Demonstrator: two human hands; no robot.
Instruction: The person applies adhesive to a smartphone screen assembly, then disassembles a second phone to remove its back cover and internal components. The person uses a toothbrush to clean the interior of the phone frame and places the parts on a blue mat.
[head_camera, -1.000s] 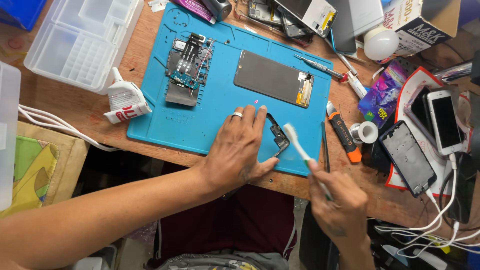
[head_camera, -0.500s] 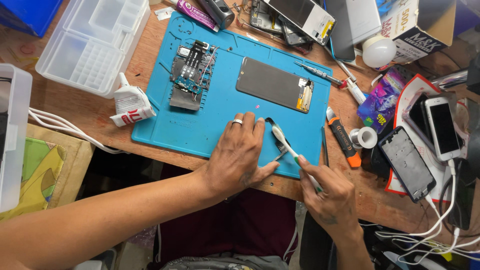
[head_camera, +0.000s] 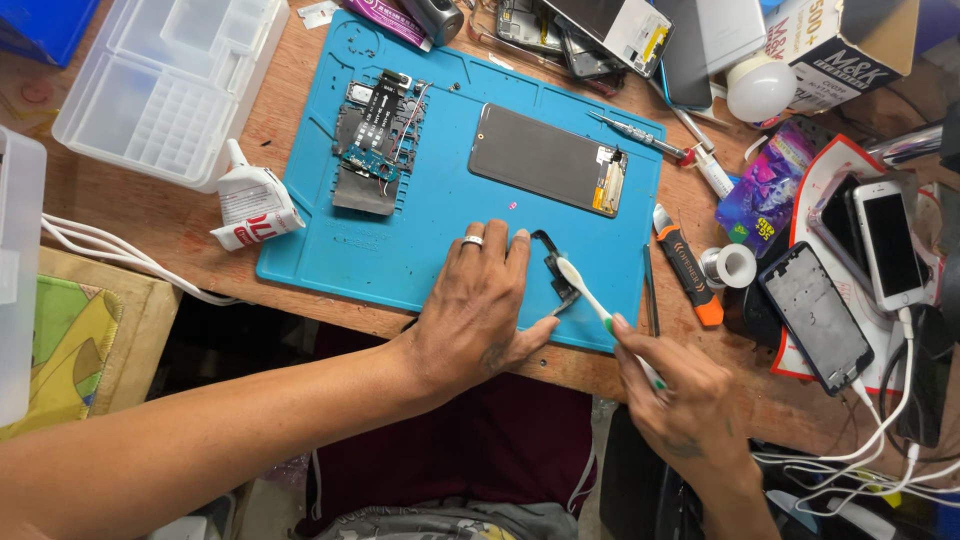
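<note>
My left hand (head_camera: 482, 305), a ring on one finger, lies flat on the blue work mat (head_camera: 440, 215) and pins down a small black phone part (head_camera: 556, 268) with its fingertips and thumb. My right hand (head_camera: 680, 395) grips a white toothbrush (head_camera: 592, 300) by the handle. Its bristle head rests on the black part, just right of my left fingertips. A dark phone screen (head_camera: 545, 160) lies face down at the mat's upper right. A circuit board assembly (head_camera: 375, 140) sits at the mat's upper left.
A clear plastic organiser box (head_camera: 165, 85) stands upper left, a crumpled glue tube (head_camera: 250, 200) beside the mat. Right of the mat lie an orange-tipped cutter (head_camera: 688, 265), a tape roll (head_camera: 733, 266), a screwdriver (head_camera: 640, 135), a light bulb (head_camera: 760, 88) and several phones (head_camera: 885, 245) with white cables (head_camera: 880, 430).
The toothbrush head has slid left onto the black part and my right hand has followed it. My left hand keeps pressing in the same spot.
</note>
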